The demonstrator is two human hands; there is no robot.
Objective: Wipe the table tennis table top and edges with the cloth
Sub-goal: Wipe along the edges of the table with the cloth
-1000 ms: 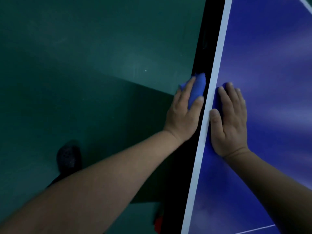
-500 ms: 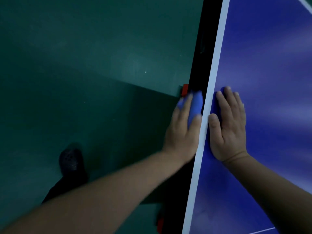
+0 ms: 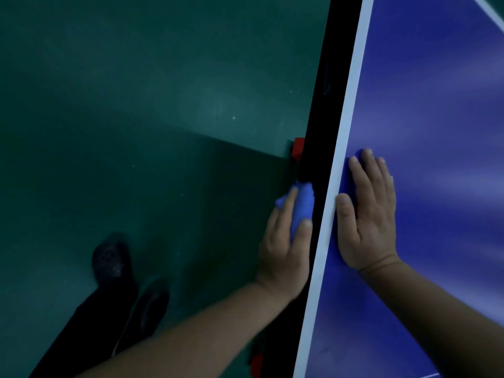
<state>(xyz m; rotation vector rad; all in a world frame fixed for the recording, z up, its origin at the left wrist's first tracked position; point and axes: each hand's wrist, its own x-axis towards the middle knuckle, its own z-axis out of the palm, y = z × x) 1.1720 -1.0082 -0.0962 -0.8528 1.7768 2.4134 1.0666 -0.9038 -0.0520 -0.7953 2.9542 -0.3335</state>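
Pressing the cloth (image 3: 301, 208) against the tabletop (image 3: 436, 105) side edge, the left hand (image 3: 283, 252) has its fingers clamped on it; the right hand (image 3: 366, 214), at 3 o'clock, lies flat, fingers straight. The bunched cloth could slip off the narrow edge.

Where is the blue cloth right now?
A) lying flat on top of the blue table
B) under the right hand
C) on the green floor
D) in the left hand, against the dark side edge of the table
D: the left hand holds the bunched blue cloth against the black side edge of the table, while the right hand lies flat on the blue tabletop with no cloth showing under it.
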